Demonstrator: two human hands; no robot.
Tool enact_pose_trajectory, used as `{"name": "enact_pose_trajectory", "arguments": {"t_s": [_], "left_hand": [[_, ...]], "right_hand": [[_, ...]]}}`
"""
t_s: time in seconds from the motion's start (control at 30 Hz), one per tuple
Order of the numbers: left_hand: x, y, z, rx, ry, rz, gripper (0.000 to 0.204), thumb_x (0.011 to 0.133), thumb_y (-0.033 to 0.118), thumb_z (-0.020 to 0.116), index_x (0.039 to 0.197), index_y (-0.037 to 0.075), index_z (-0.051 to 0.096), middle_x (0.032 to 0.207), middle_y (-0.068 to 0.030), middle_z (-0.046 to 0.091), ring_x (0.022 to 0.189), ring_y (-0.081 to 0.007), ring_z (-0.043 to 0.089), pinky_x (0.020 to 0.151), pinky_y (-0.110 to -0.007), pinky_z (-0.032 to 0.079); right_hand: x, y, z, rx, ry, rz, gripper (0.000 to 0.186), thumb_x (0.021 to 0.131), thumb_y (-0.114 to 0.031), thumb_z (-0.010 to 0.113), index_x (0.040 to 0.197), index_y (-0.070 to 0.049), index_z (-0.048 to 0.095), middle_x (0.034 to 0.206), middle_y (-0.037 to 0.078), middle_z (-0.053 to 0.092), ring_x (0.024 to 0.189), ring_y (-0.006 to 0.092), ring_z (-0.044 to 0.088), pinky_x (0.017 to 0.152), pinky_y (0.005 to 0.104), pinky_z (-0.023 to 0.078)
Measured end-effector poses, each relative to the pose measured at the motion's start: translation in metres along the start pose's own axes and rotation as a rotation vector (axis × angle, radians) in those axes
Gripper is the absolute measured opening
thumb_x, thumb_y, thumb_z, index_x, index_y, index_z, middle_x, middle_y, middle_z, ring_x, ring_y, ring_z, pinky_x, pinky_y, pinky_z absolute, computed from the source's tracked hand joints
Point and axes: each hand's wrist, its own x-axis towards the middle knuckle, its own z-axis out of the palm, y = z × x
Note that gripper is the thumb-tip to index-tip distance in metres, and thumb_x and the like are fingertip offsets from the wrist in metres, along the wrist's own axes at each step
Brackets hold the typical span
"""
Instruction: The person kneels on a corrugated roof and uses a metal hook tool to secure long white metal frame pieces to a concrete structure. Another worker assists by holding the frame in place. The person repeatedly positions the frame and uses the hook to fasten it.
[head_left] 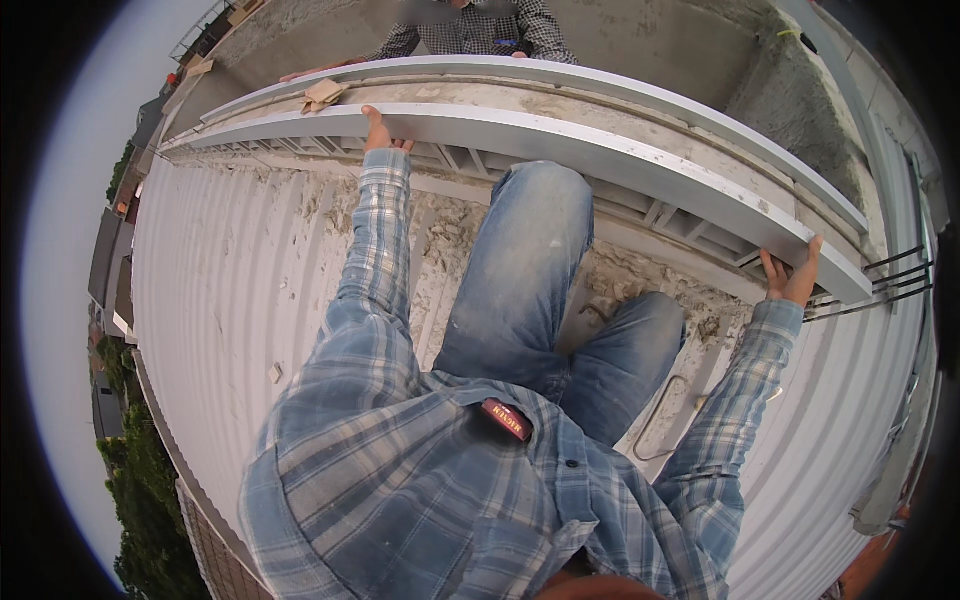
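Frame of pale grey metal (600, 160), long and narrow, slatted beneath: one, lying lengthwise along the near side of a wall, in front of the knees and in both hands.

Left hand (383, 132): one, closed around the frame left of its middle, one digit up over the face, the others curled at the lower edge. Right hand (793, 277): one, holding the frame near its right end, digits at the lower edge and up the face. Hands well apart; most of the frame's middle stretches between them.

Grey concrete wall (460, 95): one, its top running behind the frame.

Tan broken wood scraps (322, 95): a small cluster on the wall top, pieces too overlapped to count.

Long pale grey metal bar (640, 85): one, along the wall's far side.

Co-worker in a black-and-white checked shirt (475, 35): one, behind that bar.

Thin dark rods (868, 304): three, projecting beside the frame's right end.

White corrugated roof sheeting (230, 230): underneath the person.

Bent metal rod (657, 413): one, beside the right-hand knee.

Dark red packet (507, 419): one, at the blue plaid shirt (400, 480).
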Motion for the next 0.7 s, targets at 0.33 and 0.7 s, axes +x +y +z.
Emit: {"name": "enact_pose_trajectory", "arguments": {"t_s": [0.33, 0.7], "left_hand": [[-0.039, 0.002, 0.021, -0.096, -0.025, 0.009, 0.085, 0.088, 0.058, 0.06, 0.147, 0.006, 0.026, 0.148, -0.0204, 0.032, 0.137, -0.0353, 0.034, 0.112, -0.053, 0.032], [-0.04, -0.001, 0.027, -0.145, 0.061, 0.035, 0.074, 0.085, 0.045, 0.072, 0.136, 0.002, 0.041, 0.132, -0.0147, 0.049, 0.122, -0.0282, 0.05, 0.099, -0.046, 0.047]], "right_hand": [[0.002, -0.004, -0.007, -0.079, 0.032, 0.007, 0.089, 0.087, -0.058, 0.06, 0.147, -0.002, 0.023, 0.144, 0.023, 0.029, 0.133, 0.0401, 0.034, 0.098, 0.0462, 0.049], [-0.021, -0.005, -0.039, -0.058, 0.219, 0.06, 0.101, 0.084, -0.068, 0.056, 0.151, -0.006, 0.012, 0.152, 0.025, 0.013, 0.131, 0.0416, 0.04, 0.093, 0.0449, 0.053]]}}
